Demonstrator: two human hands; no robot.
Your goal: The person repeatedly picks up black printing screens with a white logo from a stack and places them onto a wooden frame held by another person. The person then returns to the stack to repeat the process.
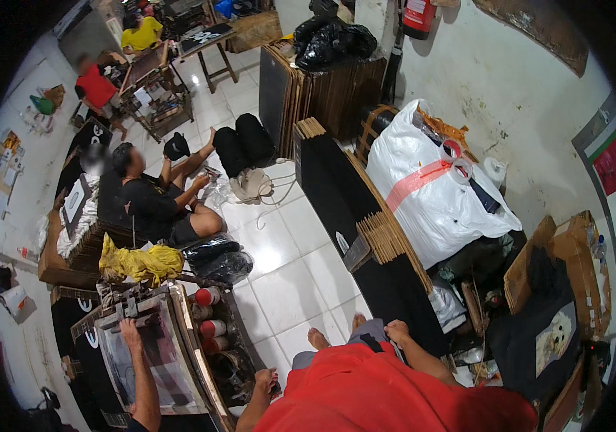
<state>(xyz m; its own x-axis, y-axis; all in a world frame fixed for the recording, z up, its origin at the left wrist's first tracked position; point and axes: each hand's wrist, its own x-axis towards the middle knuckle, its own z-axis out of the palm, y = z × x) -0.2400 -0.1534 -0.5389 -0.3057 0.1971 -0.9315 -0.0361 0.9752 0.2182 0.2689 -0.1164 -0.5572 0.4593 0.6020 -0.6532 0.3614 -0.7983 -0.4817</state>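
right hand (397, 332) is rested empty and loose on the knee, black board stack (394, 288) lies closest just beside it, left hand (265, 380) is empty too.

Torso: a red shirt is filling the lower middle of the view, with both bare forearms coming out from under it.
Left arm: is reaching down and forward on the person's left, elbow bent.
Left hand (266, 377): is hanging low with fingers loosely spread, grip closed on nothing.
Right arm: is angling up and inward from the red sleeve.
Right hand (396, 332): is resting on the grey-clad knee, fingers curled, nothing in its grip.
Feet: two bare feet are showing just ahead of the knees.
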